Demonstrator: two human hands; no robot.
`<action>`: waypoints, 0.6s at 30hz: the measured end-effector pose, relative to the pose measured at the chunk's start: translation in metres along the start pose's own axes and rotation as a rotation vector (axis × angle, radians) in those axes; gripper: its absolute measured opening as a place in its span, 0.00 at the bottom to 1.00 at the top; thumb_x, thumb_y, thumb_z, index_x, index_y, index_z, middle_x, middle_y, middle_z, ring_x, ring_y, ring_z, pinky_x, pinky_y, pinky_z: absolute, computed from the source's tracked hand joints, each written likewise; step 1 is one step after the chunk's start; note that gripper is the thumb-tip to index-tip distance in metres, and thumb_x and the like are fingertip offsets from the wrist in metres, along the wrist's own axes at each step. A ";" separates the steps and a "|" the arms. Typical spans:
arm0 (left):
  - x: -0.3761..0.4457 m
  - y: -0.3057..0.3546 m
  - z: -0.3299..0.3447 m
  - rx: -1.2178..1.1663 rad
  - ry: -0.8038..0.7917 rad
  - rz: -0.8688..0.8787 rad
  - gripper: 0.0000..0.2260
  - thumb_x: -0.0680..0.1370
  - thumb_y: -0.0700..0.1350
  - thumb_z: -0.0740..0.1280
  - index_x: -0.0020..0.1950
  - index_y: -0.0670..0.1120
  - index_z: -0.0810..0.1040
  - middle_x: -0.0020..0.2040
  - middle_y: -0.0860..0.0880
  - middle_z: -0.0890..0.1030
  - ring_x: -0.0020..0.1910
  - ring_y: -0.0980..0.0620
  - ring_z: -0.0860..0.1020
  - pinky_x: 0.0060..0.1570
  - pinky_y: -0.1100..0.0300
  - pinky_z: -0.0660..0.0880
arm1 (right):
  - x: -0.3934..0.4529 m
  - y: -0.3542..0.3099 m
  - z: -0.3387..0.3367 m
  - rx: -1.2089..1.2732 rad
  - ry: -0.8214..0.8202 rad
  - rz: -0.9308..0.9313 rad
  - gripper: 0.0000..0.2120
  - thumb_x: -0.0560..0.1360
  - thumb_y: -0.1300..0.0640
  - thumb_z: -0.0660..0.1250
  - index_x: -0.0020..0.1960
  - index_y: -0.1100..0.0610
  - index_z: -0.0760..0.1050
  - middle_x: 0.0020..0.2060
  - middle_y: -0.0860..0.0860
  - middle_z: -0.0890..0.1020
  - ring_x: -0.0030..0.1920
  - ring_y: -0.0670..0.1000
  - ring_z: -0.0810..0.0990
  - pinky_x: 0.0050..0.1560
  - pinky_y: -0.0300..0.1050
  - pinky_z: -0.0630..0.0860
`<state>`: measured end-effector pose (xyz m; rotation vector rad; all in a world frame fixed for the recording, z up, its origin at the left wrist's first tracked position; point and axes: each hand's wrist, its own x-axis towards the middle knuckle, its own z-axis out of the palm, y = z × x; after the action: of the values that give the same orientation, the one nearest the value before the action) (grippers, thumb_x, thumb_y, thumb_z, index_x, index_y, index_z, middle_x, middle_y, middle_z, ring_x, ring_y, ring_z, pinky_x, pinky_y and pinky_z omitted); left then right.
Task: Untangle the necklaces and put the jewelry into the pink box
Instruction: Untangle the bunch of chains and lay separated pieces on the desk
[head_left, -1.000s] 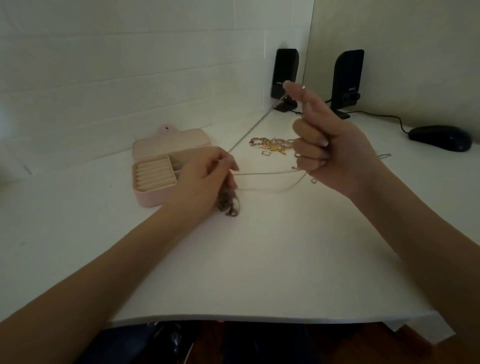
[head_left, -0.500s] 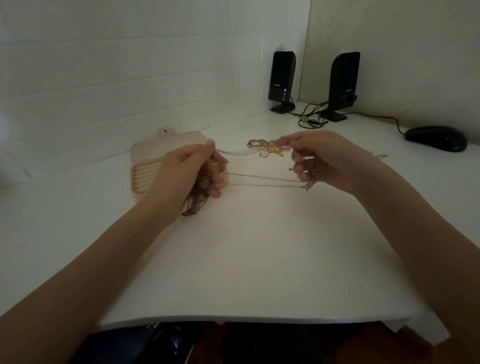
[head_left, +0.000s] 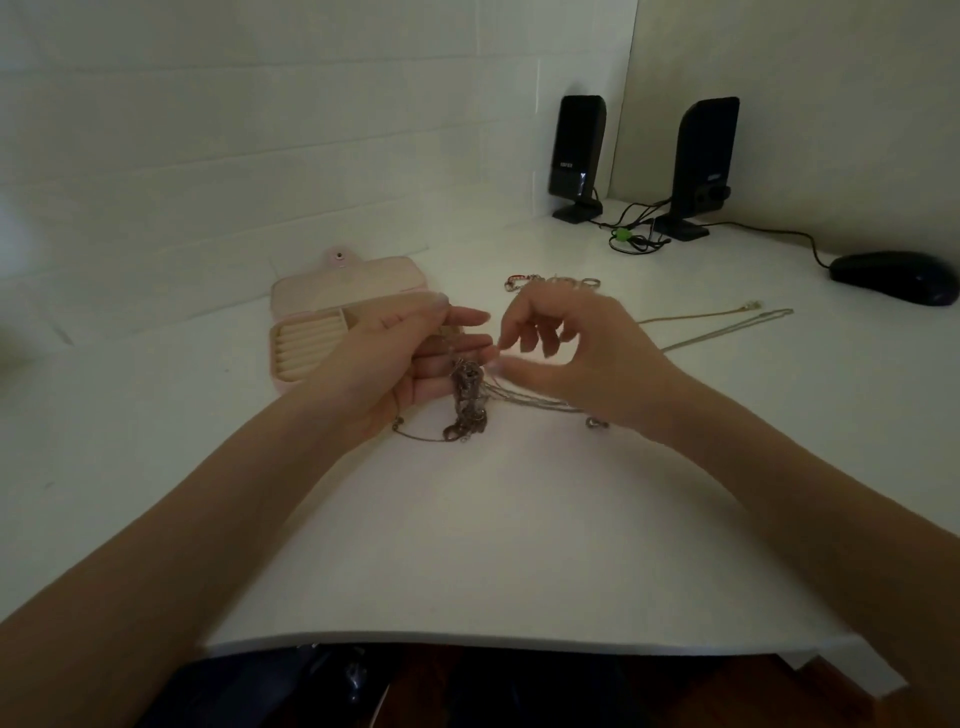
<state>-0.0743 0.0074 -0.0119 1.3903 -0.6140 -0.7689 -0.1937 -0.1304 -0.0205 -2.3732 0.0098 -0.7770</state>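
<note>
A white desk (head_left: 467, 545) stands in a corner, with a white tiled wall on the left and a beige wall on the right. Lighting is dim.

The pink box (head_left: 332, 317) lies open on the desk at left, lid folded back toward the wall, cream ring rolls visible in its left compartment. The left hand (head_left: 410, 358) is directly in front of the box and partly hides its right side. Palm turned up and inward, fingers extended and relaxed, the thumb lies against the forefinger at the top; whether it pinches a chain there cannot be told. A tangled clump of necklaces (head_left: 467, 400) hangs against this palm and trails onto the desk below it.

The right hand (head_left: 576, 358) is just beside the left, fingers curled, fingertips close to the clump. Thin chains run from the clump under this hand. Whether the fingers actually grip a strand cannot be determined; the area is blurred.

A gold chain (head_left: 696, 315) and a silver chain (head_left: 737, 328) lie stretched on the desk to the right. A small pile of jewelry (head_left: 550, 282) sits behind the right hand.

At the far corner stand two black speakers (head_left: 576, 150) with cables (head_left: 634, 239). A black mouse (head_left: 893, 275) rests at far right.
</note>
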 end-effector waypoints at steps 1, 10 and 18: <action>0.000 -0.001 0.000 0.010 -0.005 -0.005 0.15 0.83 0.47 0.56 0.48 0.44 0.80 0.42 0.44 0.85 0.40 0.53 0.84 0.41 0.59 0.81 | -0.001 0.001 0.005 -0.031 -0.032 -0.014 0.09 0.69 0.55 0.76 0.44 0.55 0.77 0.35 0.44 0.74 0.36 0.44 0.70 0.38 0.32 0.67; 0.005 -0.008 0.002 0.011 -0.022 -0.029 0.14 0.82 0.47 0.59 0.50 0.42 0.81 0.43 0.42 0.85 0.39 0.52 0.83 0.40 0.59 0.81 | -0.002 0.007 0.024 -0.125 -0.036 0.076 0.10 0.69 0.52 0.75 0.42 0.50 0.74 0.35 0.42 0.73 0.35 0.41 0.70 0.39 0.36 0.67; 0.004 -0.013 -0.002 0.223 -0.042 0.127 0.12 0.68 0.38 0.74 0.50 0.41 0.80 0.40 0.47 0.83 0.38 0.55 0.81 0.39 0.65 0.79 | 0.003 0.007 0.014 0.364 0.034 0.343 0.03 0.72 0.62 0.72 0.44 0.57 0.78 0.40 0.55 0.83 0.40 0.47 0.80 0.46 0.42 0.77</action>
<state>-0.0715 0.0058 -0.0253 1.5250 -0.8331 -0.6442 -0.1823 -0.1282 -0.0317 -1.9447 0.2612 -0.5946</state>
